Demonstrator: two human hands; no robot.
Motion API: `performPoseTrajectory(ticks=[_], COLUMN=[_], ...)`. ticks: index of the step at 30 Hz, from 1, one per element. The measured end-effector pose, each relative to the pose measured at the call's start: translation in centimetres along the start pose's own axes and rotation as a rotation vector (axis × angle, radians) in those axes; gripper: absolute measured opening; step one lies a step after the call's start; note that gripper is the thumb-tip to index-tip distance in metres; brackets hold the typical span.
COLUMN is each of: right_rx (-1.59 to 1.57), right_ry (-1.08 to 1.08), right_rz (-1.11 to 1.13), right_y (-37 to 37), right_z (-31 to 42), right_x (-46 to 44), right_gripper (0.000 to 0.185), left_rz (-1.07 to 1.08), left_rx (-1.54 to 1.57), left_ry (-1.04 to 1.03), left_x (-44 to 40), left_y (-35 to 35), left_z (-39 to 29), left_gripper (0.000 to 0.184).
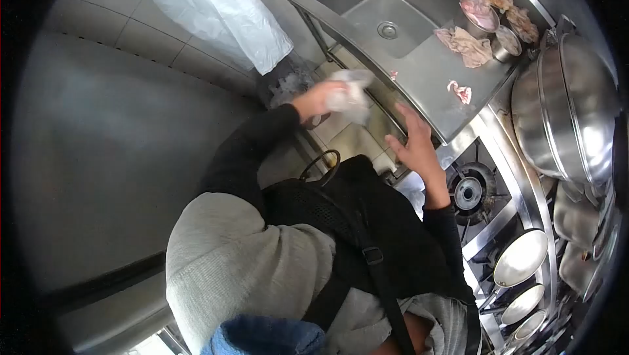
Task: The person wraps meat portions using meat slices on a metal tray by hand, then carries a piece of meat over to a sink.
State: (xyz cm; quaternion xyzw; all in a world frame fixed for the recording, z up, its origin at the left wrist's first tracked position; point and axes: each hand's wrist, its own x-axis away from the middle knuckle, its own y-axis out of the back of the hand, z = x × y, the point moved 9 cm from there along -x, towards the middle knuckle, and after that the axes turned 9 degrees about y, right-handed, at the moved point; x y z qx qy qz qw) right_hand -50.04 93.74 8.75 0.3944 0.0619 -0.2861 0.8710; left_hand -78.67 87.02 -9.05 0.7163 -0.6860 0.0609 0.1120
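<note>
A crumpled whitish cloth or bag (350,96), blurred by motion, is in my left hand (316,101), out over the floor beside the sink unit. My right hand (416,142) is near the front edge of the steel counter (419,70), its fingers apart and nothing in them. On the counter past my right hand lie a small pink and white scrap (460,91) and a tan crumpled cloth (466,47). Two metal containers stand behind, one with a pinkish bundle (478,9) in it.
A sink basin (386,11) is at the top. Large steel bowls (567,106) stand at the right, above a gas burner (468,191) and several pans (521,258). White plastic sheeting (223,14) hangs at the upper left.
</note>
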Motion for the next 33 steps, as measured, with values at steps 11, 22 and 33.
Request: performPoseTrajectory(ticks=[11,22,33], right_rx=[0.058,0.617,0.401], right_ry=[-0.549,-0.78,-0.943], right_rz=[-0.352,-0.403,-0.629], right_y=[8.6,5.1,6.1], right_z=[-16.1,-25.7,-25.5], right_x=[5.1,-5.9,-8.6], right_gripper=[0.026,0.02,0.009], left_rz=[-0.409,0.56,0.257], left_rx=[-0.722,-0.872,0.569], left_ry=[0.017,-0.697,0.318], left_x=[-4.2,-21.1,-59.0], left_y=[6.4,-6.6,13.1], left_z=[-9.7,-12.6,-13.8], left_gripper=[0.019,0.015,0.075])
